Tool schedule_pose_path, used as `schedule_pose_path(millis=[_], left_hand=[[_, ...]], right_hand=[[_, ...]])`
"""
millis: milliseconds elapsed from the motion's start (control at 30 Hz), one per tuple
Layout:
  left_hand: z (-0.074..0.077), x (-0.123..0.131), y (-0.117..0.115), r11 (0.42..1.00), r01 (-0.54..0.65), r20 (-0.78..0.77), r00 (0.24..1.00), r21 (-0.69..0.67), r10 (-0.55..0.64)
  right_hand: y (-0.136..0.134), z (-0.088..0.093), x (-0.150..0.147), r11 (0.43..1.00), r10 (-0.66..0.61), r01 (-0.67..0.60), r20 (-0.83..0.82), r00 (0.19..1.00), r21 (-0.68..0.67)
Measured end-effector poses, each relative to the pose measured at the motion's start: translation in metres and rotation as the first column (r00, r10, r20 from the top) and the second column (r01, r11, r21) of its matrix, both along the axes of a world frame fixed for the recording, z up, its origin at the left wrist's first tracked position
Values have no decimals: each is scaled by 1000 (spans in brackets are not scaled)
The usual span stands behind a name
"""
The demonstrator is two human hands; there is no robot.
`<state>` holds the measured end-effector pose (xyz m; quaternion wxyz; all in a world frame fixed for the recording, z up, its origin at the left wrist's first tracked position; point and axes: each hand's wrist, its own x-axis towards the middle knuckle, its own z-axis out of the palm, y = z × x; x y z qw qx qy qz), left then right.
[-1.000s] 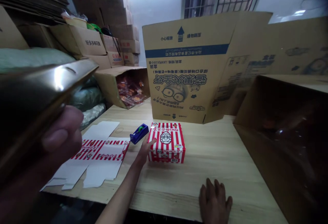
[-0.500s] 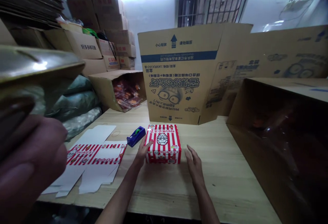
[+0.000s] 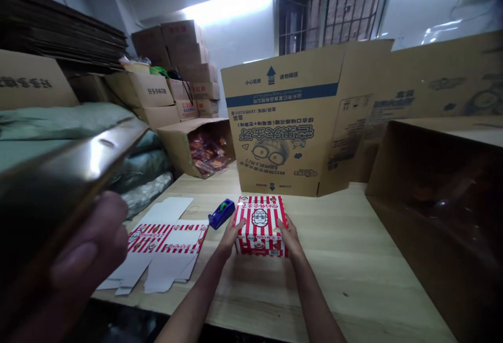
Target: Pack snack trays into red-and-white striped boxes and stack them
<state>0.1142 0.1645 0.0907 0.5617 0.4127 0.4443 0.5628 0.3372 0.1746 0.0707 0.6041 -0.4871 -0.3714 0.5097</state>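
A red-and-white striped cardboard box (image 3: 260, 230) with a cartoon face on its top sits closed on the wooden table (image 3: 334, 275). My left hand (image 3: 230, 238) grips its left side, the thumb lying on the top edge. On the opposite side my right hand (image 3: 291, 237) presses against the box, its thumb also over the top; most of its fingers are hidden behind the side. Just beyond my left hand stands a blue tape dispenser (image 3: 220, 214) with a green core.
Flat striped box blanks (image 3: 168, 269) lie on the left. An open carton (image 3: 176, 146) holds red packets; a larger carton (image 3: 393, 175) opens at right. A tall printed cardboard sheet (image 3: 283, 139) stands behind. Another person's hand (image 3: 90, 249) holds a phone-like object (image 3: 78, 159) at near left.
My right hand has moved left, from beside the box onto its right side. My left hand stays on the box. The camera view has shifted, and the other person's hand appears tilted differently.
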Motion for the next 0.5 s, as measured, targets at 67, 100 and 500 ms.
schedule_pose_path(millis=[67, 100, 500], left_hand=[[-1, 0, 0, 1000, -2, -14, 1000, 2, 2], [-1, 0, -1, 1000, -4, -18, 1000, 5, 4], [-6, 8, -10, 998, -48, -2, 999, 27, 48]], right_hand=[[-2, 0, -1, 1000, -8, 8, 12, 1000, 4], [-3, 0, -1, 1000, -13, 13, 22, 1000, 8], [-15, -2, -2, 990, -139, 138, 184, 973, 19]])
